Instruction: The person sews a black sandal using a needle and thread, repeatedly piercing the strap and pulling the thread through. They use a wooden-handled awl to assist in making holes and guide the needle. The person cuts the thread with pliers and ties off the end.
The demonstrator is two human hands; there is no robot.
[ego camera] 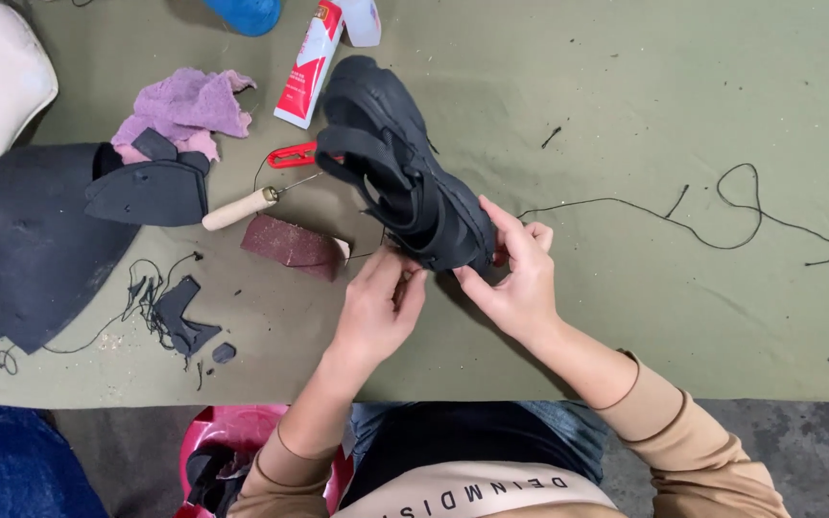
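A black sandal (pixel 395 163) with thick straps is held above the olive-green table (pixel 626 317), its toe pointing away from me. My right hand (pixel 520 278) grips its near end from the right side. My left hand (pixel 381 302) pinches the sandal's near edge from below left, fingers closed at the sole; a thin black thread runs from there.
A wooden-handled awl (pixel 242 207), red snips (pixel 290 155), a brown sandpaper block (pixel 295 246), a glue tube (pixel 307 65), a purple rag (pixel 184 110), black rubber sheets (pixel 40 240) and scraps (pixel 184 317) lie left. Loose black thread (pixel 712 216) trails right. A red stool (pixel 223 451) is below.
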